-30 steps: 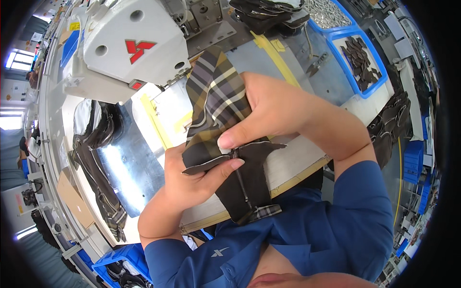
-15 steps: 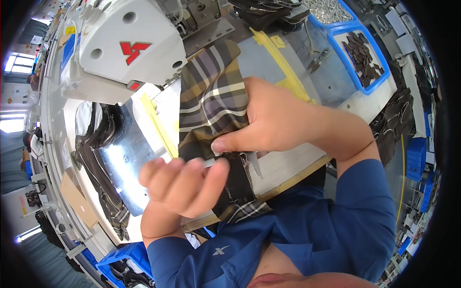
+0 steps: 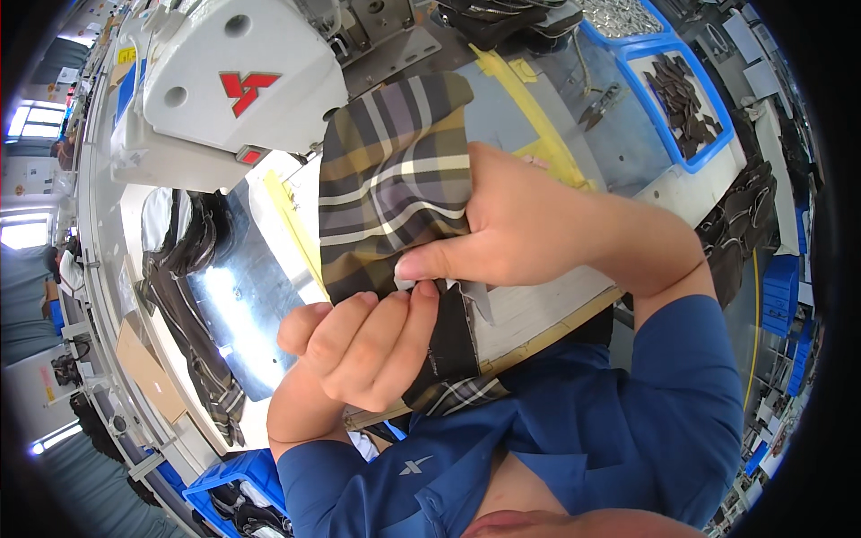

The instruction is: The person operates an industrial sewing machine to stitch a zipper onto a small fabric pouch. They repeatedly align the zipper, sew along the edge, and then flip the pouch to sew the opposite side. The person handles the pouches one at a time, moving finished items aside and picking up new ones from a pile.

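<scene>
A plaid fabric piece [image 3: 395, 170] in brown, grey, black and white is raised in front of the white sewing machine [image 3: 233, 85]. My right hand [image 3: 516, 220] grips its right side, the thumb laid over the lower edge and the other fingers hidden behind the cloth. Against that same lower edge my left hand [image 3: 363, 345] is closed, fingers curled and tips meeting the cloth by my right thumb. A bit of white material shows between the two hands. Below them hangs a black strip [image 3: 451, 336], with more plaid cloth [image 3: 457, 394] at its lower end near my shirt.
Blue trays hold brown pieces [image 3: 686, 108] and silver metal parts [image 3: 623, 16] at the far right. Small thread snips [image 3: 599, 106] lie near them. Dark pouches [image 3: 502, 20] are piled at the back; plaid and black cloth pieces [image 3: 193, 332] lie left. Yellow tape [image 3: 529, 108] marks the table.
My left hand has moved right and up to the lower edge of the cloth, meeting my right thumb. The plaid piece is now spread wider and flatter.
</scene>
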Demonstrator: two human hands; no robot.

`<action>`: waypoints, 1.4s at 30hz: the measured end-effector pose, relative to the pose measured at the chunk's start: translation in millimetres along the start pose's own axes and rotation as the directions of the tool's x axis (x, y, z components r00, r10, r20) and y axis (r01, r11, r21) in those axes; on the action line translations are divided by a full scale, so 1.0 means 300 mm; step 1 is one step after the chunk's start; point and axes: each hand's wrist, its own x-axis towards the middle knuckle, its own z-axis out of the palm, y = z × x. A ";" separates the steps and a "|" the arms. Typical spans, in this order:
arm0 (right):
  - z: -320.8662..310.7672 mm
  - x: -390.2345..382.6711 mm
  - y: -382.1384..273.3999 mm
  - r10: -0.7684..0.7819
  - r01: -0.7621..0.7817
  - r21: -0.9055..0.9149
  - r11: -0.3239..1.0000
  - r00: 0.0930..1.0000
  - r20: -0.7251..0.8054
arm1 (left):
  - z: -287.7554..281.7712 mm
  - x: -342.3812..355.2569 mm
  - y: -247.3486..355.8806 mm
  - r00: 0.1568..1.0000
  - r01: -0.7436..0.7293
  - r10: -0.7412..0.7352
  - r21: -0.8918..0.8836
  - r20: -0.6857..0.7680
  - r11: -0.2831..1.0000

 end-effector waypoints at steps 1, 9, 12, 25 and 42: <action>-0.007 -0.001 -0.003 0.053 -0.051 -0.043 0.998 0.998 0.043 | -0.008 0.003 -0.002 1.000 -0.021 0.021 0.005 0.011 1.000; -0.007 -0.004 -0.015 0.148 -0.145 -0.030 0.989 0.971 0.186 | -0.042 -0.009 -0.014 0.963 -0.269 0.268 0.027 0.020 0.963; 0.004 -0.001 -0.011 0.103 -0.096 -0.051 0.994 0.981 0.165 | -0.038 -0.011 -0.018 0.955 -0.295 0.295 0.032 -0.009 0.955; 0.049 -0.002 0.009 0.157 -0.156 0.274 0.949 0.987 0.019 | -0.018 -0.005 -0.016 0.995 -0.095 0.094 -0.276 -0.020 0.956; 0.000 -0.028 -0.061 -0.334 0.285 -0.453 0.845 0.942 -0.029 | -0.095 0.009 -0.044 0.999 -0.033 0.029 -0.325 -0.016 0.945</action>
